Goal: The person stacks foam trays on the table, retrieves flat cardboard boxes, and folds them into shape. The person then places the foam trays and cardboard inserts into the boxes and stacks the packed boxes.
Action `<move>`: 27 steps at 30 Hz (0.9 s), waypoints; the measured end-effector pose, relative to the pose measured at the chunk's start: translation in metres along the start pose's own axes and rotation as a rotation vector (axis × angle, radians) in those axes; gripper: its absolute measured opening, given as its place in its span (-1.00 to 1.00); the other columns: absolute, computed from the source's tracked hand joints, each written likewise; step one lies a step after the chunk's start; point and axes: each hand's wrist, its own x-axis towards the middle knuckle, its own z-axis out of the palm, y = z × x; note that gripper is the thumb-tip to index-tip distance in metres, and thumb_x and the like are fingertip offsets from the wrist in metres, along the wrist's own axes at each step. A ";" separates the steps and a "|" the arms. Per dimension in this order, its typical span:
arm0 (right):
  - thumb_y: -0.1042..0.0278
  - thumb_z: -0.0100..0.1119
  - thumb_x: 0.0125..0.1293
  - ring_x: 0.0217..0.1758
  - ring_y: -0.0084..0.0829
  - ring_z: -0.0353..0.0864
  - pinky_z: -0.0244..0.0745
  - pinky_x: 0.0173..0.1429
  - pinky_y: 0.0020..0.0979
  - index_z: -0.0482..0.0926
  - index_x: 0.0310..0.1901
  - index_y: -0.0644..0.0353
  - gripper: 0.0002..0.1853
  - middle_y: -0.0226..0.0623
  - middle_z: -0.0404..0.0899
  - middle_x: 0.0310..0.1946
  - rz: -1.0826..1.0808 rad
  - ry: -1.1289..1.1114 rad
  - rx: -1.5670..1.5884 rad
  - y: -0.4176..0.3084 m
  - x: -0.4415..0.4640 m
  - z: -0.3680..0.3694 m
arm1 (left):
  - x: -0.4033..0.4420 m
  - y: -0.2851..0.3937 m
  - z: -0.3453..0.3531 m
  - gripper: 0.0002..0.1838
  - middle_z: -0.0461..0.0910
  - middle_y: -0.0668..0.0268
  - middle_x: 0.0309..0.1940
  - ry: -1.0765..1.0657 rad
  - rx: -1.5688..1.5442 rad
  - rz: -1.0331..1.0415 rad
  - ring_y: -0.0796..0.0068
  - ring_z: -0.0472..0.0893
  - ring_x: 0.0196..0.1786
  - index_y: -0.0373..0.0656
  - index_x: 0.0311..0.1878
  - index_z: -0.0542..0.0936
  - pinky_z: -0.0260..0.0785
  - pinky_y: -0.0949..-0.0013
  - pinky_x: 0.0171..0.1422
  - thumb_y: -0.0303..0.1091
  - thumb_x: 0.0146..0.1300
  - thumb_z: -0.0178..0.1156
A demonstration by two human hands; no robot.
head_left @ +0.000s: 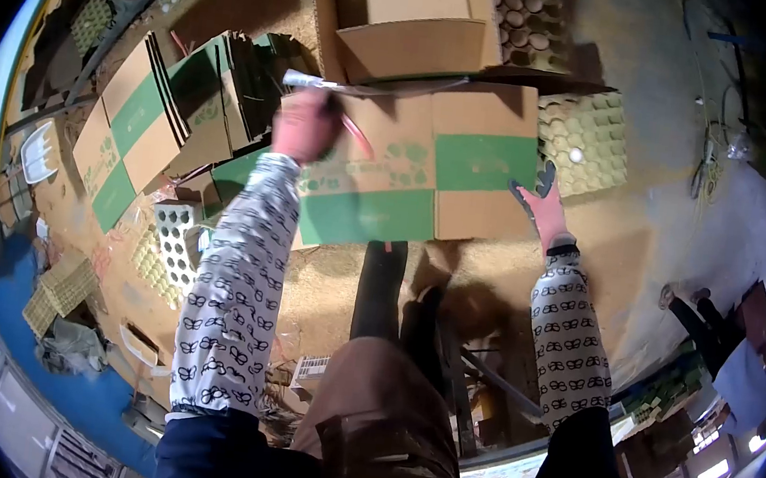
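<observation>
A flattened cardboard box [367, 172] with green bands lies in front of me, its printed side up. My left hand [306, 125], in a pink glove, is closed over the box's far left corner around what looks like a tape dispenser [356, 135]; a red part sticks out on its right and a whitish end on its left. A shiny strip, apparently tape, runs right along the far edge. At the right edge of the box, my right hand [543, 205], gloved in pink with grey fingertips, has its thumb and fingers spread apart, touching or close to the cardboard.
Beyond it stands an open carton [410, 46], beside a tray of eggs [523, 19]. A pale egg tray [589, 139] holding one white egg lies to the right. Folded green-banded cartons [148, 121] lean at left, near a white tray [175, 245]. Another person [743, 370] is far right.
</observation>
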 end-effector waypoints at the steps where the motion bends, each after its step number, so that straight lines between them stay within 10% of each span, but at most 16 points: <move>1: 0.46 0.29 0.08 0.09 -0.41 0.45 0.35 0.18 -0.45 0.28 0.23 0.25 -0.35 -0.27 0.48 0.08 0.019 -0.081 0.038 -0.002 0.012 0.008 | 0.010 -0.069 0.026 -0.75 0.59 0.08 -0.25 0.447 -0.083 -0.083 0.14 0.57 -0.25 -0.17 -0.11 0.55 0.44 0.21 -0.11 -0.34 0.14 0.16; 2: 0.46 0.28 0.08 0.08 -0.41 0.45 0.35 0.17 -0.44 0.29 0.22 0.25 -0.36 -0.27 0.49 0.07 -0.006 -0.135 0.016 0.001 0.021 0.009 | 0.020 -0.099 0.002 -0.75 0.62 0.09 -0.27 0.414 -0.298 -0.608 0.11 0.60 -0.23 -0.19 -0.15 0.58 0.45 0.20 -0.08 -0.29 0.13 0.18; 3: 0.47 0.28 0.08 0.07 -0.41 0.46 0.36 0.16 -0.44 0.30 0.21 0.25 -0.38 -0.26 0.49 0.06 -0.027 -0.183 -0.009 0.006 0.026 0.003 | 0.019 -0.156 0.003 -0.72 0.62 0.17 -0.33 0.675 -0.632 -0.665 0.26 0.58 -0.32 -0.23 -0.16 0.59 0.44 0.24 -0.18 -0.23 0.17 0.19; 5: 0.42 0.22 0.16 0.03 -0.44 0.48 0.39 0.13 -0.44 0.33 0.19 0.27 -0.46 -0.28 0.50 0.04 -0.070 -0.271 -0.220 -0.006 0.027 -0.007 | 0.008 -0.182 -0.037 -0.65 0.59 0.30 -0.28 0.551 -0.791 -1.196 0.53 0.51 -0.29 -0.24 -0.09 0.56 0.39 0.34 -0.19 -0.15 0.22 0.19; 9: 0.24 -0.12 0.43 0.18 -0.46 0.40 0.33 0.22 -0.46 0.21 0.31 0.26 -0.52 -0.32 0.34 0.22 0.331 -0.425 0.395 0.026 0.072 -0.041 | -0.059 -0.097 -0.017 -0.62 0.59 0.28 -0.11 0.424 -0.904 -0.428 0.51 0.54 -0.09 -0.30 0.07 0.50 0.34 0.44 0.09 -0.19 0.41 -0.03; 15: 0.24 -0.18 0.45 0.22 -0.46 0.36 0.26 0.27 -0.44 0.22 0.31 0.24 -0.54 -0.31 0.34 0.22 0.175 -0.100 0.486 0.076 0.122 -0.015 | -0.063 -0.058 0.047 -0.40 0.48 0.24 0.11 -0.105 -1.773 -0.949 0.33 0.52 0.04 -0.17 0.26 0.36 0.30 0.30 0.19 0.11 0.40 -0.24; 27: 0.19 -0.26 0.48 0.25 -0.45 0.33 0.20 0.33 -0.43 0.25 0.30 0.21 -0.55 -0.30 0.36 0.22 0.135 -0.313 1.046 0.186 -0.019 -0.035 | -0.134 -0.045 0.087 -0.40 0.47 0.24 0.12 -0.028 -1.458 -0.974 0.31 0.50 0.06 -0.14 0.27 0.35 0.30 0.28 0.19 0.11 0.39 -0.24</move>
